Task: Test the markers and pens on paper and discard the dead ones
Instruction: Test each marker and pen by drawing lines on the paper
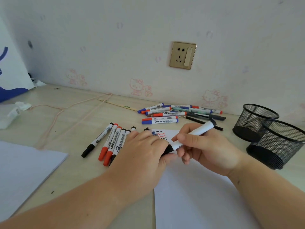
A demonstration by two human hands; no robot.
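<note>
- The surface (79,113) carries everything; a sheet of test paper (198,195) lies under both hands, running from the fingers toward the viewer, and a second sheet (24,171) lies well to the left.
- Two black mesh pen cups (270,138) stand right of the right hand, touching or nearly so.
- The untested pile of whiteboard markers and pens (165,113) lies beyond the fingers, by the wall.
- A row of black- and red-capped markers (107,142) lies just left of the left hand, some partly under it.
- The left hand (145,154) has its fingers curled round the black cap end of the marker in hand.
- The right hand (206,146) grips the white barrel of that black whiteboard marker (194,133), thumb on top.
- Black and red squiggles (161,135) show on the paper just beyond the fingers.
- Judged step: uncapping or recapping this marker; I cannot tell which. If uncapping, a straight pull apart comes next, then a stroke below the squiggles.
</note>
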